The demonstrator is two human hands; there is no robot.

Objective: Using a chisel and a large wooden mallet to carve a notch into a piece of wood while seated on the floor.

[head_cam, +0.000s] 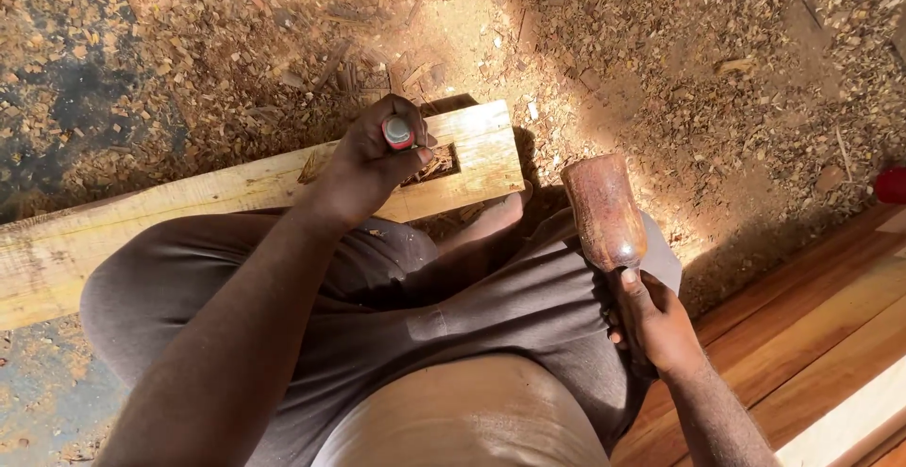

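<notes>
Pale wood is what we work on: a long plank (236, 189) lying across our lap, its far end out over ground strewn with wood chips (661, 42). Near that end sits a rough mortise (436, 163). Our left hand (373, 160) is wrapped tight around a chisel (398, 132) with a red and grey handle, standing in the mortise. Our right hand (656, 321) grips a reddish wooden mallet (604, 210), held just off the plank's end. Brown boards (812, 335) lie at our right.
</notes>
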